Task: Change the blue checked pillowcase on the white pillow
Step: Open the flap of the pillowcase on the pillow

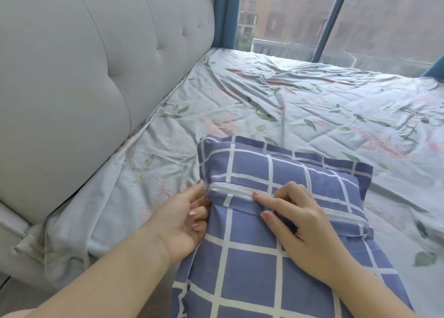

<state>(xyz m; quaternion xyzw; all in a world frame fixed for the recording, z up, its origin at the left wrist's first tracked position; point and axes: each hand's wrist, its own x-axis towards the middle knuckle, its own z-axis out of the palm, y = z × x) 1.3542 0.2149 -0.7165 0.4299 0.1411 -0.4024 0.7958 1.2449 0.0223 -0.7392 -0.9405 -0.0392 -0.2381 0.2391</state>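
Pillowcase point(252, 269) cut off below, pillow hidden; my L hand point(185, 219) grips its corner, R hand point(302, 224) pinches by zip point(230, 189), floral bedsheet point(300, 96) nr window point(288, 12).

pillowcase point(252, 264): blue, white checks | sheet point(300, 106): pale floral | headboard point(84, 77): grey

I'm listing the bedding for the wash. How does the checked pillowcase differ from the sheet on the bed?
The pillowcase is blue with a white grid; the sheet is pale with pink flowers and green leaves. The pillowcase is stuffed and bulging, with a white zip across it; the sheet lies flat and creased. Both are patterned fabric.
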